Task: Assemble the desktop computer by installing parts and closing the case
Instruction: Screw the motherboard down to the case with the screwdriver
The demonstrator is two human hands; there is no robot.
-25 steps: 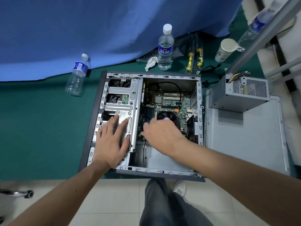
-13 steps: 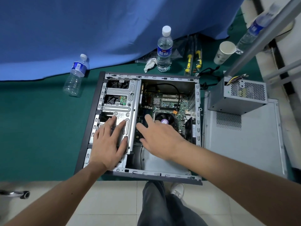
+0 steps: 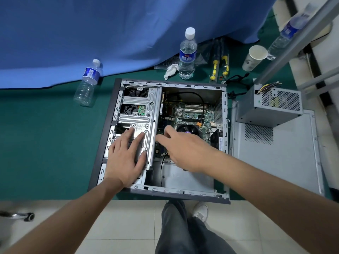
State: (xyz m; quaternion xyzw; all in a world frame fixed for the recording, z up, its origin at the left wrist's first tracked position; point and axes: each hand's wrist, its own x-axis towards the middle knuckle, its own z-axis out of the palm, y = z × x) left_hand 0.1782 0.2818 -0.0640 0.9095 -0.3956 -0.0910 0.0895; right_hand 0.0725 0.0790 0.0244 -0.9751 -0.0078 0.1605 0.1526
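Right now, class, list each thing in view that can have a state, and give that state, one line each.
Computer case: on its side, open.
Side panel: off, flat beside the case.
Power supply: not installed, on the panel.
Left hand: flat on the drive cage.
Right hand: open inside the case.
Upright bottle: capped.
Paper cup: tipped over.

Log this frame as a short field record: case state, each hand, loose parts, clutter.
case: open grey metal computer case, lying flat on green mat
left hand: flat on silver drive cage
right hand: fingers spread over green motherboard, holding nothing
loose parts: grey power supply box resting on detached grey side panel
clutter: upright water bottle, white paper cup
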